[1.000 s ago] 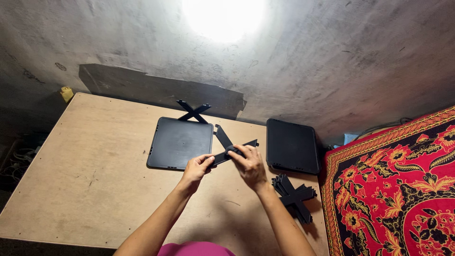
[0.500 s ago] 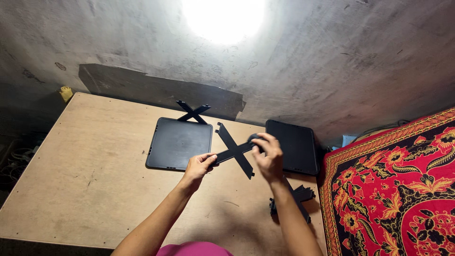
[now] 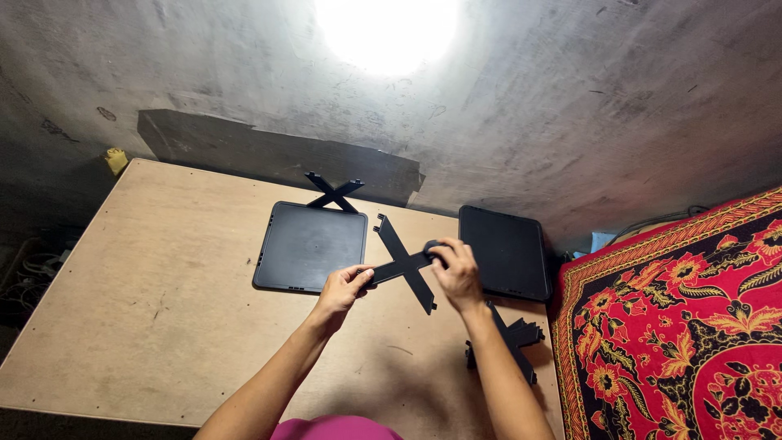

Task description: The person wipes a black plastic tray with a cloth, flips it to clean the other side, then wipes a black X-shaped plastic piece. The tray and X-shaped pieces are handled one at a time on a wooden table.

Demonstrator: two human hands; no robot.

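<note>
Black flat cross-shaped bracket (image 3: 403, 262) gripped by left hand (image 3: 342, 289) and right hand (image 3: 456, 273).

There are two flat black trays (image 3: 309, 247) (image 3: 505, 251), three black cross pieces (image 3: 403, 262) (image 3: 332, 192) (image 3: 511, 338), and one wooden table (image 3: 147, 277).

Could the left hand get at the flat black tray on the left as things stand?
Probably yes: the flat black tray lies bare just beyond the left hand, nothing between them. But that hand grips one end of the black cross-shaped piece.
</note>
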